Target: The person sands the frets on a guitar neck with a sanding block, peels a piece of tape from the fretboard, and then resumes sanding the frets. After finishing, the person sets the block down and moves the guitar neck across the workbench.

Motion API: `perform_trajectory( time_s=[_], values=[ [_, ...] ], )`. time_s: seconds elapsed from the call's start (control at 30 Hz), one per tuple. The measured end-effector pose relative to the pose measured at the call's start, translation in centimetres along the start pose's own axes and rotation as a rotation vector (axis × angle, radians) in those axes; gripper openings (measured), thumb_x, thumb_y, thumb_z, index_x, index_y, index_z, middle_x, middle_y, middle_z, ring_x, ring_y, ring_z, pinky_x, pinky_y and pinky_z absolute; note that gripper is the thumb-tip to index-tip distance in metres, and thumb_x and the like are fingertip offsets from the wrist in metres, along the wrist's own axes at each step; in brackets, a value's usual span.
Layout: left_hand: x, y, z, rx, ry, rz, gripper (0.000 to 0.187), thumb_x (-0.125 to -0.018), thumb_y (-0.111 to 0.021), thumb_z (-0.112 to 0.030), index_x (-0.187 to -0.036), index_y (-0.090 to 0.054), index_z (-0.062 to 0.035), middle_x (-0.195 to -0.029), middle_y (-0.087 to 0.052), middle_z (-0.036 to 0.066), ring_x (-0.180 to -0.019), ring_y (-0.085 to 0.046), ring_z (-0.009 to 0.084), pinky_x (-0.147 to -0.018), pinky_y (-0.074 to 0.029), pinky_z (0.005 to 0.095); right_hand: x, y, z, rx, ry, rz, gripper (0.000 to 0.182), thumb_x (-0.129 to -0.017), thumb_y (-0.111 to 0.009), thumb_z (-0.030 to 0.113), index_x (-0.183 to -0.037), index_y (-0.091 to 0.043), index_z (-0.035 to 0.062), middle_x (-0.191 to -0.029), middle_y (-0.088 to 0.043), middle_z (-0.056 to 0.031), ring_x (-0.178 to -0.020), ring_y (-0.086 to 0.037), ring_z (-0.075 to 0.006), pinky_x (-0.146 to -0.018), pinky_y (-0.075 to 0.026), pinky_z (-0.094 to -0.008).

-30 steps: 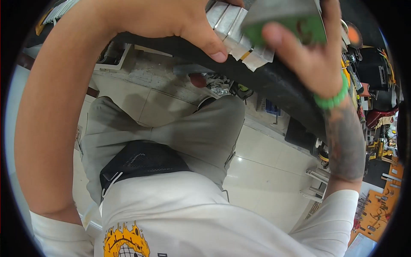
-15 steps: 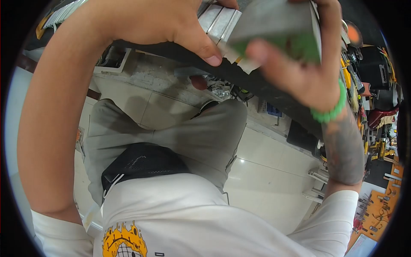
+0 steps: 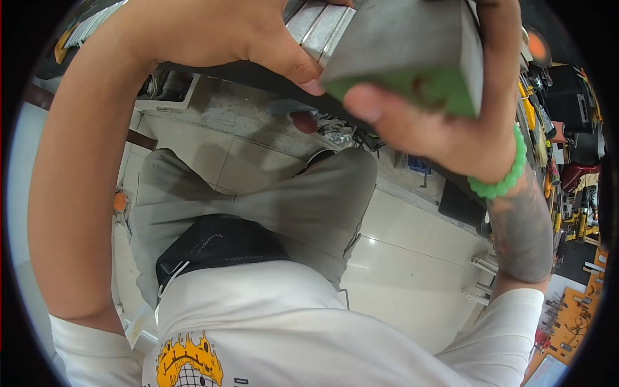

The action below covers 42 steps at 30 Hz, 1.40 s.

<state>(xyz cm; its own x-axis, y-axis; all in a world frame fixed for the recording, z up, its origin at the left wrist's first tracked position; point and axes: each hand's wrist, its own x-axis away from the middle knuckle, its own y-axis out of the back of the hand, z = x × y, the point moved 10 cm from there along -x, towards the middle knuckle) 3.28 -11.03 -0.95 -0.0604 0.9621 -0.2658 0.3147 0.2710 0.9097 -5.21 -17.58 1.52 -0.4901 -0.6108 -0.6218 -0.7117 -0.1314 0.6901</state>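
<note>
At the top right, my right hand grips a grey block with a green lower face, its thumb along the green side and its fingers round the right edge. Left of the block, several silvery metal bars lie side by side. My left hand is curled about these bars, its thumb against their near end beside the block's left corner. The left fingertips are mostly cut off by the frame's top edge.
A dark bench edge runs below the hands. At the right are many hand tools and an orange tool board. An open tray sits at the left. My legs and the tiled floor lie below.
The grey block and my right hand have moved slightly left and down, and the block now shows more clearly. My left hand has shifted a little left, still at the bars.
</note>
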Motion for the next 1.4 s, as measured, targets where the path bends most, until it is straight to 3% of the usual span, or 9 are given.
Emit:
perform_trajectory(
  time_s=[0.07,0.13,0.17,0.27,0.4,1.0,1.03,1.17,1.4],
  values=[
    [-0.1,-0.2,-0.3,-0.153,0.109,0.035,0.078,-0.065,-0.095,-0.045,-0.119,-0.071,0.0059,-0.125,-0.067,0.018,-0.112,-0.067,0.0341,-0.094,-0.054,0.0402,0.3,-0.2,1.4,0.182,0.162,-0.012,0.080,-0.082,-0.089,0.044,-0.129,-0.042,0.0003,-0.108,-0.037,-0.0080,-0.102,-0.043,-0.0182,-0.090,-0.043,-0.0354],
    [-0.2,-0.4,-0.5,-0.158,0.135,0.055,0.079,-0.065,-0.095,-0.046,-0.119,-0.071,0.0057,-0.125,-0.067,0.017,-0.111,-0.067,0.0335,-0.094,-0.054,0.0403,1.6,-1.6,-4.6,-0.384,-0.366,-0.019,0.078,-0.081,-0.090,0.042,-0.128,-0.043,0.0007,-0.108,-0.038,-0.0094,-0.101,-0.045,-0.0195,-0.087,-0.045,-0.0356],
    [-0.2,-0.4,-0.2,-0.161,0.169,0.074,0.080,-0.064,-0.096,-0.047,-0.120,-0.071,0.0056,-0.125,-0.067,0.017,-0.111,-0.068,0.0329,-0.094,-0.054,0.0404,2.6,-1.5,-4.3,-0.536,-0.392,-0.112,0.078,-0.082,-0.089,0.043,-0.129,-0.044,-0.0006,-0.111,-0.042,-0.0119,-0.101,-0.049,-0.0230,-0.086,-0.048,-0.0343],
    [-0.1,-0.6,0.8,-0.023,0.121,0.049,0.079,-0.064,-0.095,-0.042,-0.121,-0.070,0.0057,-0.124,-0.067,0.016,-0.110,-0.068,0.0322,-0.094,-0.054,0.0398,0.4,0.0,1.2,-0.312,-0.052,0.011,0.078,-0.082,-0.089,0.043,-0.129,-0.044,-0.0008,-0.111,-0.042,-0.0122,-0.101,-0.049,-0.0234,-0.086,-0.048,-0.0342],
    [-0.4,-0.2,-0.5,-0.042,0.222,0.079,0.074,-0.064,-0.093,-0.034,-0.122,-0.070,0.0047,-0.122,-0.067,0.016,-0.109,-0.068,0.0311,-0.095,-0.053,0.0386,1.9,-1.1,-3.7,-0.334,-0.290,-0.061,0.078,-0.082,-0.088,0.043,-0.129,-0.045,-0.0010,-0.112,-0.043,-0.0126,-0.101,-0.050,-0.0238,-0.086,-0.048,-0.0340],
    [-0.9,-1.0,2.3,0.115,0.034,-0.007,0.061,-0.067,-0.094,-0.027,-0.121,-0.075,-0.0075,-0.123,-0.069,0.011,-0.113,-0.067,0.0270,-0.094,-0.052,0.0395,1.6,0.1,2.0,-0.396,-0.167,-0.105,0.078,-0.082,-0.088,0.043,-0.130,-0.046,-0.0020,-0.114,-0.044,-0.0146,-0.101,-0.052,-0.0261,-0.086,-0.050,-0.0333],
    [-0.2,-1.5,3.6,0.138,0.245,0.087,0.065,-0.064,-0.098,-0.029,-0.121,-0.075,-0.0066,-0.125,-0.068,0.011,-0.115,-0.066,0.0262,-0.098,-0.051,0.0380,1.5,0.2,2.3,-0.396,-0.157,-0.103,0.078,-0.082,-0.088,0.043,-0.131,-0.046,-0.0020,-0.114,-0.044,-0.0147,-0.101,-0.052,-0.0262,-0.086,-0.051,-0.0332],
    [-1.1,-0.4,-1.0,-0.006,0.209,0.069,0.062,-0.063,-0.100,-0.031,-0.114,-0.075,-0.0032,-0.115,-0.067,0.010,-0.106,-0.066,0.0266,-0.092,-0.052,0.0377,2.2,-0.8,-3.1,-0.300,-0.269,-0.151,0.078,-0.082,-0.088,0.043,-0.131,-0.046,-0.0022,-0.114,-0.045,-0.0151,-0.101,-0.052,-0.0267,-0.086,-0.051,-0.0331],
    [1.8,-1.4,5.2,0.166,0.255,-0.028,0.067,-0.071,-0.094,-0.019,-0.129,-0.064,-0.0004,-0.125,-0.070,0.008,-0.114,-0.066,0.0198,-0.097,-0.053,0.0385,1.8,0.4,1.5,-0.362,-0.175,-0.135,0.079,-0.082,-0.088,0.043,-0.131,-0.047,-0.0026,-0.115,-0.045,-0.0159,-0.101,-0.053,-0.0275,-0.086,-0.052,-0.0328]
  ],
)
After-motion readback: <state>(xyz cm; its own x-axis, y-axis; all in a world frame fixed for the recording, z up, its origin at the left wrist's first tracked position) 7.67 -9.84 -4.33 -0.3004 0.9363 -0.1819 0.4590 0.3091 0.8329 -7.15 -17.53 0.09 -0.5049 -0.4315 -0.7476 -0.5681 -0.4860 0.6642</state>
